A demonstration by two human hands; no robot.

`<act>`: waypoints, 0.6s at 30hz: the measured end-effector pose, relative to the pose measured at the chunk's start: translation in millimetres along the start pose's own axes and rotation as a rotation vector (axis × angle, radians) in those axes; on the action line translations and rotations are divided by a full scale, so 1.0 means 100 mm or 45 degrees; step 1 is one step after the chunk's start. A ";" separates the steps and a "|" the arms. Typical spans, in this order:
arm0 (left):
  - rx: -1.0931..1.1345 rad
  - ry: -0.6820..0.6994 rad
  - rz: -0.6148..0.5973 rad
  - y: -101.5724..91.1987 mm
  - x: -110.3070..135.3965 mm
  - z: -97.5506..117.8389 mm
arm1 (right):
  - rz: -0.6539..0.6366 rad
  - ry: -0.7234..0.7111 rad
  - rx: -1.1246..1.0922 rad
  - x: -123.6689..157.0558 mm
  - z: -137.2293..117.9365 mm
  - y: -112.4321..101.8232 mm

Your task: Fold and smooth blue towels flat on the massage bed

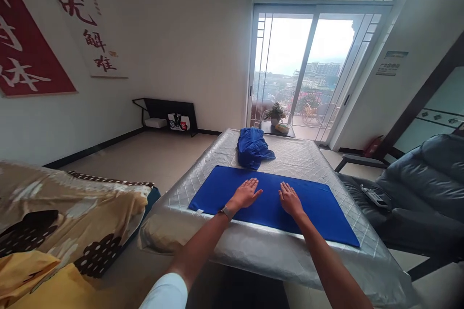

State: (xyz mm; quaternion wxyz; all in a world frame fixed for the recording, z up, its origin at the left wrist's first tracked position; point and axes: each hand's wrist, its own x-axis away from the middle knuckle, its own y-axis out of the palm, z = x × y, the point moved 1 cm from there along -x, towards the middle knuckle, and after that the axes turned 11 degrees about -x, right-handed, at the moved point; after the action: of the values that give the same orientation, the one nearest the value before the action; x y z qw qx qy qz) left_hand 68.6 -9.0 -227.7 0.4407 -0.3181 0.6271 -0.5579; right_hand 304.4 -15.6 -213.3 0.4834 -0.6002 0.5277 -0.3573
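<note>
A blue cloth (311, 203), smooth and roughly rectangular, lies flat across the near part of a table with a silvery quilted cover (297, 149). My left hand (246, 194) rests palm down on its left half, fingers stretched out and a watch at the wrist. To the right, my right hand (290, 199) lies flat on the same cloth with its fingers extended. Neither hand grips anything. Just beyond the flat cloth sits a crumpled blue cloth (252, 147) in a loose heap. A small white tag (199, 212) shows at the flat cloth's near left corner.
On the left is a bed with a brown patterned blanket (119, 198). A grey armchair (427, 183) stands on the right, with a handset-like device (375, 197) on it. Past the table's far edge, a potted plant (276, 113) stands on a chair before sliding glass doors.
</note>
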 end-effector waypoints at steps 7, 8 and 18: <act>0.073 0.026 0.055 0.27 -0.85 0.40 | -0.087 -0.023 -0.014 -0.62 -0.12 0.20; 0.081 0.008 0.048 0.32 -0.91 0.40 | -0.099 -0.023 -0.010 -0.66 -0.11 0.23; 0.143 -0.047 -0.023 0.57 -0.98 0.35 | -0.139 0.012 -0.010 -0.73 -0.05 0.38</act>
State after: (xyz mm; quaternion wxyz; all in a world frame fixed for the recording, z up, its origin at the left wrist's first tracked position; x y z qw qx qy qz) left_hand 146.1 73.3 -264.2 0.4642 -0.3089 0.5836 -0.5903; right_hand 274.9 55.8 -241.9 0.4582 -0.6285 0.4977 -0.3839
